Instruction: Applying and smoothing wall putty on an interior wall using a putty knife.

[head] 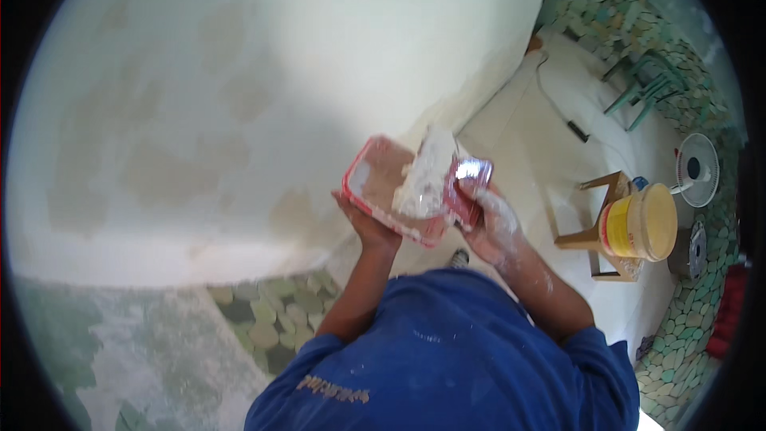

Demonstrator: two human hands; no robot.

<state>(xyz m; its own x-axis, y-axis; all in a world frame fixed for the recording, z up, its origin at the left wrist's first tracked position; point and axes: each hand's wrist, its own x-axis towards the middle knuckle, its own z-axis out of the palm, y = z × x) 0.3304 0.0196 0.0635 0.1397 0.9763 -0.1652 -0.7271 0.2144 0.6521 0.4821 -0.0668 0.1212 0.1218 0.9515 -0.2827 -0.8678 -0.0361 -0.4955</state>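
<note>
My left hand (374, 224) supports a red-rimmed plastic tray (383, 170) from below and the side. White paste lies inside the tray. In my right hand (494, 215), smeared with white, is a reddish flat spreading tool (470, 188) with a shiny part; its exact kind cannot be told. A thick mass of white paste (428, 179) covers the tool's blade side, over the right part of the tray. In front of me stands a white wall (335, 60) with beige patches.
At right, a yellow-labelled bucket (640, 221) sits on a wooden stool (610, 191). Beyond are a white fan (697, 170), a green plastic chair (649, 84) and a cable with a black power strip (578, 131) on the floor. Pebble-patterned walls (281, 314) are in view.
</note>
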